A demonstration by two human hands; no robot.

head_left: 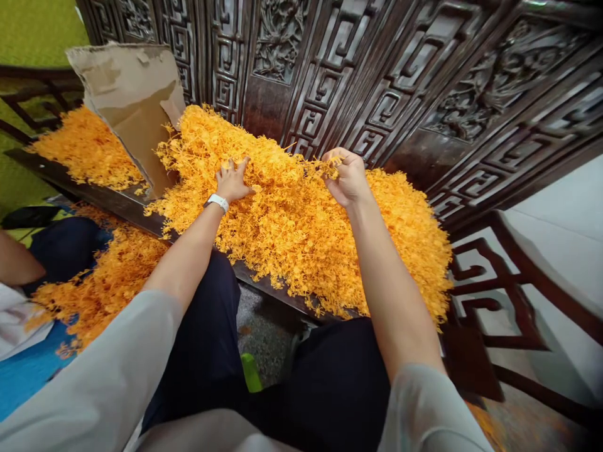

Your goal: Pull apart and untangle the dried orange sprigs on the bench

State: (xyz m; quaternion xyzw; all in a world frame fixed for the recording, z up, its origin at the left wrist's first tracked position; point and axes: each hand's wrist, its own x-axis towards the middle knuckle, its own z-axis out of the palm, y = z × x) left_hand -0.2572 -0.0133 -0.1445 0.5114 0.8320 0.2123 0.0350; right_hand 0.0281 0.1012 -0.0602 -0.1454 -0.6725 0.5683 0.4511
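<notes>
A long heap of small orange-yellow plastic pieces [292, 232], branched like little sprigs, covers the dark wooden bench [264, 285]. My left hand [233, 181], with a white watch band at the wrist, rests on the left part of the heap with its fingers spread. Over the back of the pile, my right hand [346, 176] is closed, thumb and fingers pinching a few of the orange sprigs [331, 167]. Those sprigs seem linked to a strand that runs left into the heap. What lies under my left palm is hidden.
A torn cardboard sheet [134, 107] stands upright between this heap and a second orange pile [89, 147]. Behind rises the carved wooden backrest [325, 75]; an armrest [499, 295] is at right. More orange pieces [117, 270] lie lower left, near another person's arm [16, 260].
</notes>
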